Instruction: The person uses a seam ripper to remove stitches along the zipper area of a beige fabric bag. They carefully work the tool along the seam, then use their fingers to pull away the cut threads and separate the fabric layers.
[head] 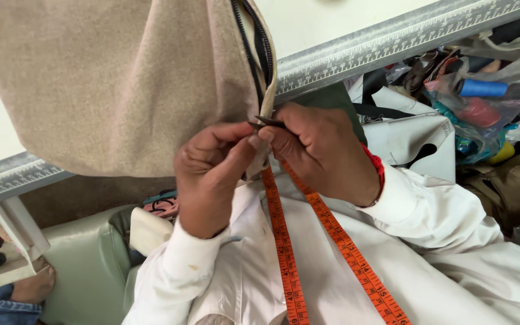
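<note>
Overhead, a beige fabric cover [109, 78] hangs off the bench [392, 42] edge — its black zipper [259, 54] runs down the right seam, partly open. Just below the zipper's lower end, both hands pinch a small dark zipper end [266, 123]: left hand [209, 174] closed on it with thumb and forefinger, right hand [317, 153] likewise. Under the zipper hangs an orange tape measure [287, 253]. Right of it — clear bags [482, 102] holding blue and red spools.
</note>
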